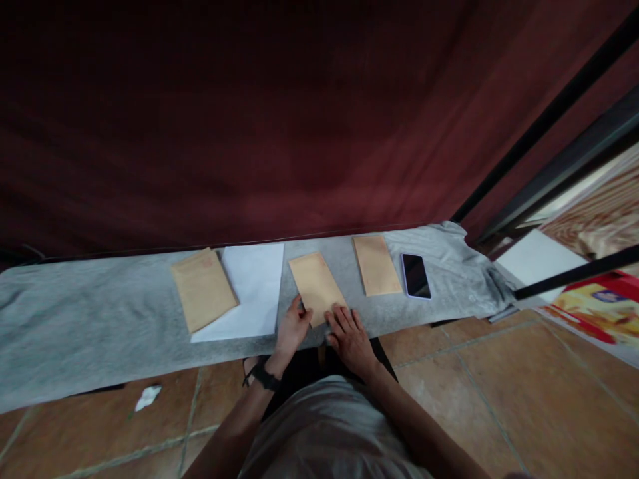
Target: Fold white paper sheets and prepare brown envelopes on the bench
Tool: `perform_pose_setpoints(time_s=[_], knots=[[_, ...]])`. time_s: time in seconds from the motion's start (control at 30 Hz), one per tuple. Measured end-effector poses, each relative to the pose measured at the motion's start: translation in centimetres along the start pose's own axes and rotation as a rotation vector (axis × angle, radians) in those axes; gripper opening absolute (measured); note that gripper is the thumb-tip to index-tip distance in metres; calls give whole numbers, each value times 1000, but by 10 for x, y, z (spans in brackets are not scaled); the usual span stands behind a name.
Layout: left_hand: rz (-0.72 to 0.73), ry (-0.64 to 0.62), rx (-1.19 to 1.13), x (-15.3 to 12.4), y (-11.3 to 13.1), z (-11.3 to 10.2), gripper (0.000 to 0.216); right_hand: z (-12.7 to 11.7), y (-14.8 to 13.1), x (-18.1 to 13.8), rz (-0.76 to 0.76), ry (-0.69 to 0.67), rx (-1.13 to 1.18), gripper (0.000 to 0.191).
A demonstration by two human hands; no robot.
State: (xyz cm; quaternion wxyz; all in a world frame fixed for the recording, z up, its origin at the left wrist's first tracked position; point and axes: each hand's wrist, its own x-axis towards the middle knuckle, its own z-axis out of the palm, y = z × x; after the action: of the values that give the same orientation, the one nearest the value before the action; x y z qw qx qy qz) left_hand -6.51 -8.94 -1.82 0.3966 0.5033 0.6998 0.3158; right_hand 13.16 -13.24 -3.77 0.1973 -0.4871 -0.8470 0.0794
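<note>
A brown envelope (315,285) lies in the middle of a grey cloth (90,326) spread on the floor. My left hand (293,327) touches its near left edge with fingers curled, thumb on the paper. My right hand (350,336) lies flat, fingers stretched, on the envelope's near right corner. A second brown envelope (202,288) rests to the left, overlapping a white sheet (254,286). A third brown envelope (376,265) lies to the right, beside a dark phone (416,275).
A dark red curtain (249,120) hangs behind the cloth. Terracotta floor tiles (499,399) run in front. A crumpled white scrap (148,396) lies on the tiles at left. At right are black bars (574,273), a white sheet (536,258) and a red printed package (599,309).
</note>
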Motion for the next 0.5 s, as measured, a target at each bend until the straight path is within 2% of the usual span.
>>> perform_pose_setpoints(time_s=[0.1, 0.17, 0.23, 0.33, 0.5], knots=[[305, 165, 359, 6, 0, 1, 43, 7, 1, -3, 8, -13, -60, 55], [519, 152, 505, 13, 3, 9, 44, 9, 2, -3, 8, -9, -73, 55], [630, 75, 651, 24, 7, 21, 49, 10, 3, -3, 4, -5, -76, 55], [631, -7, 831, 44, 11, 35, 53, 11, 3, -3, 17, 5, -75, 54], [573, 1, 900, 82, 18, 41, 60, 12, 0, -1, 45, 21, -66, 53]])
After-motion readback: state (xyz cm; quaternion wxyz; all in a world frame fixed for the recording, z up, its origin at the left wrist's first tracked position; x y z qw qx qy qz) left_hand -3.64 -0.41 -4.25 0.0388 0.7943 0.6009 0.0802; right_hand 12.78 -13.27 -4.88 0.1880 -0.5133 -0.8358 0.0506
